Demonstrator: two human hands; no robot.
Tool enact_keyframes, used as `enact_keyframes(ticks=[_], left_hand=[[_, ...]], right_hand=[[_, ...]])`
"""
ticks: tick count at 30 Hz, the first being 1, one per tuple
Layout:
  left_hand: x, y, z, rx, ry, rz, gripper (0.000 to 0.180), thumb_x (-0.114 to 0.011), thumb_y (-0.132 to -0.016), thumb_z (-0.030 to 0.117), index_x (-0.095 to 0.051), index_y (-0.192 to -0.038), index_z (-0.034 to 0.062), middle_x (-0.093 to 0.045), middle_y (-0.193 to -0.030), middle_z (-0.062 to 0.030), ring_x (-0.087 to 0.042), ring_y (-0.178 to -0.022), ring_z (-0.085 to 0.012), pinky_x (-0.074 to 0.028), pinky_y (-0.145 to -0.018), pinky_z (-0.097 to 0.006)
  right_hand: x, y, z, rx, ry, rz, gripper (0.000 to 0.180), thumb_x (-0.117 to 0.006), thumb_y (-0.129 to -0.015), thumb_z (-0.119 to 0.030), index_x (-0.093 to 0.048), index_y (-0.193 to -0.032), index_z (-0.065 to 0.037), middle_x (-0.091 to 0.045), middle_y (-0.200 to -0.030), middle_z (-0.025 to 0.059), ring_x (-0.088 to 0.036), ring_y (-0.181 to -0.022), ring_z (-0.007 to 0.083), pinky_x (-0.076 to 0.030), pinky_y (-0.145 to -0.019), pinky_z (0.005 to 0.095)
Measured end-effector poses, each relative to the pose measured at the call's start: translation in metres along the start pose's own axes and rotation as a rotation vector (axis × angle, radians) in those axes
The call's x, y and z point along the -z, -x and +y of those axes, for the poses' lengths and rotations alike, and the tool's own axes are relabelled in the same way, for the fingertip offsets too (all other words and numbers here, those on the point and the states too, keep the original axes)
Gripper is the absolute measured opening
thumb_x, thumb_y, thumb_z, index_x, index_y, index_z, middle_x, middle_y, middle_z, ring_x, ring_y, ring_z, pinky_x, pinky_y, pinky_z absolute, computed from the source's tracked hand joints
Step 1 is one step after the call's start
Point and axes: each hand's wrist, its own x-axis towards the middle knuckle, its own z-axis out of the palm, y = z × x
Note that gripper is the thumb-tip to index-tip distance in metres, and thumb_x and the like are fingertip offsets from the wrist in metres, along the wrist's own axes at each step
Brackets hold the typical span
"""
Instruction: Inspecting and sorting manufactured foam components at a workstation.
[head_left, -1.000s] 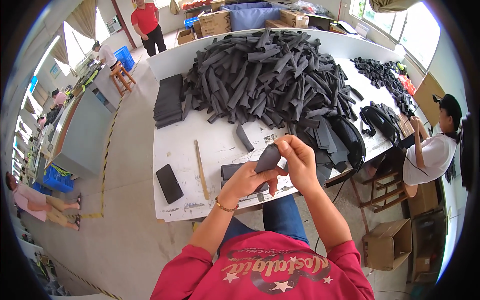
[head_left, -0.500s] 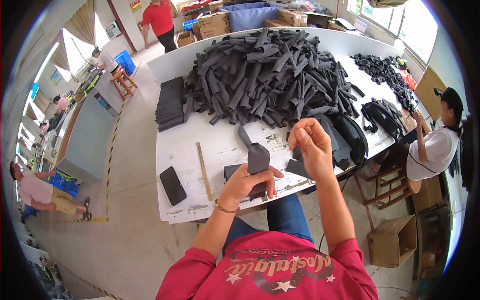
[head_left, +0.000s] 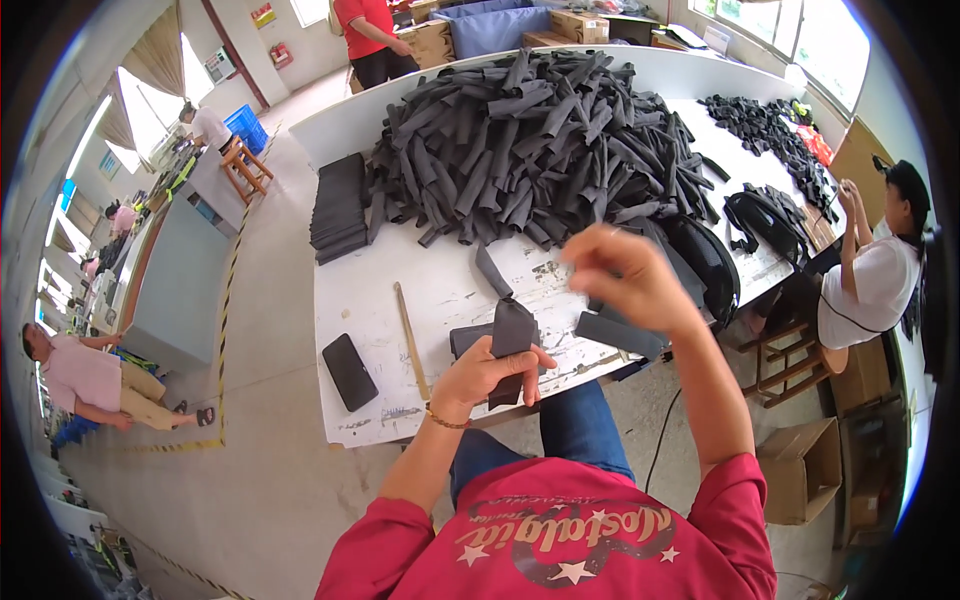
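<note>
My left hand (head_left: 490, 372), near the table's front edge, is closed around a dark grey fabric sleeve (head_left: 513, 328) that stands up out of the grip. Just beyond its upper end another dark strip (head_left: 491, 271) lies on the table. My right hand (head_left: 632, 278) hovers to the right, over dark flat pieces (head_left: 618, 333). Motion smears its bent fingers, so whether they hold anything cannot be made out. A large heap of similar dark sleeves (head_left: 530, 150) rises at the back of the table, beside a neat stack of flat ones (head_left: 340, 208).
On the white table (head_left: 420, 290) lie a black phone (head_left: 349, 371) and a wooden stick (head_left: 410, 338). Black bags (head_left: 703, 262) sit at the right. A seated co-worker (head_left: 868, 275) works at the far right; a person in red (head_left: 375, 40) stands behind the table. A cardboard box (head_left: 800, 470) is on the floor.
My right hand has risen a little and turned, its fingers now blurred. The left hand keeps hold of the sleeve almost in place. The person in red has moved right; the person at far left has shifted.
</note>
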Motion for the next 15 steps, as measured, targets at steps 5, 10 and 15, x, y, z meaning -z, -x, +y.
enact_keyframes(ticks=[5,10,15], left_hand=[[-0.003,-0.001,0.003,0.028,-0.027,-0.031,0.026,-0.058,-0.095,0.015,-0.062,-0.101,-0.01,-0.063,-0.067,-0.0106,-0.064,-0.06,-0.0197,-0.053,-0.059,-0.032],[0.002,0.006,0.009,0.003,-0.036,-0.048,0.028,-0.058,-0.095,0.016,-0.061,-0.1,-0.0108,-0.063,-0.066,-0.0109,-0.064,-0.06,-0.0199,-0.052,-0.059,-0.032],[0.004,0.007,0.006,0.008,0.076,-0.018,0.027,-0.059,-0.094,0.016,-0.061,-0.099,-0.0107,-0.063,-0.065,-0.0111,-0.064,-0.06,-0.0203,-0.052,-0.059,-0.032]], right_hand=[[-0.026,-0.012,0.004,0.07,0.123,-0.314,0.018,-0.069,-0.081,-0.005,-0.067,-0.098,-0.003,-0.055,-0.081,0.0088,-0.056,-0.075,0.0198,-0.045,-0.066,0.0299],[-0.025,-0.013,0.02,0.265,0.008,-0.044,0.004,-0.067,-0.084,-0.004,-0.065,-0.084,-0.001,-0.055,-0.083,0.005,-0.053,-0.074,0.0151,-0.043,-0.064,0.0286],[-0.011,-0.006,0.019,0.002,-0.192,-0.068,0.012,-0.064,-0.09,-0.013,-0.063,-0.094,-0.002,-0.051,-0.079,-0.0011,-0.049,-0.074,0.0073,-0.042,-0.064,0.0239]])
